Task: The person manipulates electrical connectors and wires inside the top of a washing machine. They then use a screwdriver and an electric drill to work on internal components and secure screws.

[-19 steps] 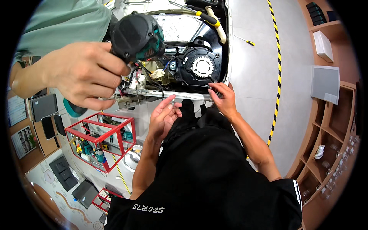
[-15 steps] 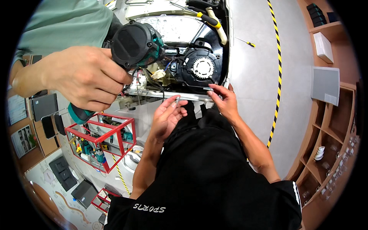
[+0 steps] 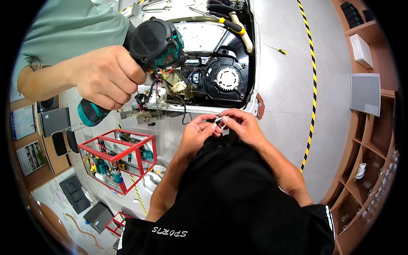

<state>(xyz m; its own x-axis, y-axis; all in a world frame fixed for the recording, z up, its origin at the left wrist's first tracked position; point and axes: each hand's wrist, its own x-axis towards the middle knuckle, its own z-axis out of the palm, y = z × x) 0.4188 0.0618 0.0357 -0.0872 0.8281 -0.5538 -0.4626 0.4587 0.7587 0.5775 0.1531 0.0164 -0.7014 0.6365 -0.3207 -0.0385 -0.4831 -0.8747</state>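
Close to my body, my left hand (image 3: 196, 132) and my right hand (image 3: 245, 128) meet at the fingertips in front of the opened machine. Between them is a small metal piece (image 3: 218, 120), silver with a dark part; it looks like a bolt, but the fingers hide most of it. Both hands are pinched closed on it. Beyond them is the machine's black round housing (image 3: 209, 87) with a white toothed gear (image 3: 227, 79). At the left, another person's hand (image 3: 108, 76) grips a teal and black power drill (image 3: 154, 44) over the machine's wiring.
A yellow and black screwdriver (image 3: 232, 25) lies across the machine's top, and another screwdriver (image 3: 281, 51) lies on the floor. Loose cables (image 3: 180, 100) hang by the near edge. A red frame rack (image 3: 138, 146) with tools stands left; wooden shelves (image 3: 355, 174) line the right.
My hands, apart before with a small metal piece in the left and a thin bolt in the right, have come together. The other person's drill has shifted slightly right in the view.
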